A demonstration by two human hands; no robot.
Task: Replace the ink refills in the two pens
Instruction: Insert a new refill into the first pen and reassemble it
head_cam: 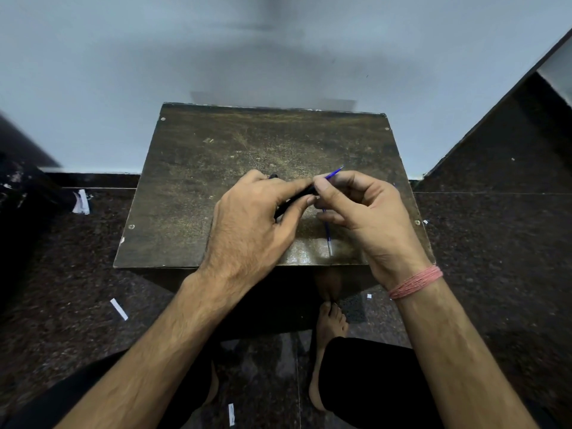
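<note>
My left hand (257,221) grips a black pen barrel (294,201) above the small dark wooden table (198,168). My right hand (365,209) pinches a thin blue refill (333,172) whose tip sticks out up and to the right; its other end meets the barrel's open end between my thumbs. A second blue refill (327,235) with a clear end lies on the table below my right hand. Another black piece (273,176) peeks out behind my left knuckles; what it is I cannot tell.
The table stands against a pale wall (154,57) on a dark speckled floor (62,289). Scraps of white paper (119,309) lie on the floor. My bare feet (329,320) and black-trousered knees show below the table's front edge.
</note>
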